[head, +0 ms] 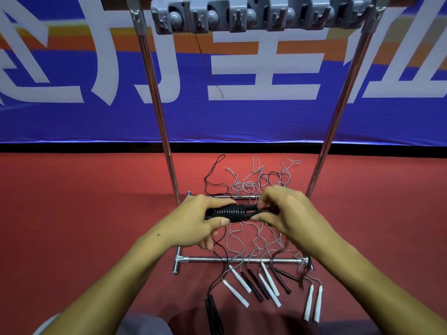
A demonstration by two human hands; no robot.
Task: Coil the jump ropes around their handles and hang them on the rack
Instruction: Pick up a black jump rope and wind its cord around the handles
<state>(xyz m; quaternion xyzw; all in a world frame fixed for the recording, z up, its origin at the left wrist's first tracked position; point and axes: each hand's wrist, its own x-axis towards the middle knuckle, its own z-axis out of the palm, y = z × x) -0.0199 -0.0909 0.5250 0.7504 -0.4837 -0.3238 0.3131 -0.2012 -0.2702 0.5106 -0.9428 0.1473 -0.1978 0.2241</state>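
Both hands [205,221] [285,213] grip the coiled black jump rope [233,212].

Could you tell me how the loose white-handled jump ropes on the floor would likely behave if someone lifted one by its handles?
The white handles look rigid and probably light. Their thin grey cord lies in tangled loops, so it would likely hang floppy and snag neighbouring ropes or the rack's base bar.

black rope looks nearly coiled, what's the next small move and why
Probably tuck the loose end under the last turn. The black jump rope handles already carry tight coils, the left hand grips them, the right hand pinches the end, and the grey hook rack holds no rope yet.
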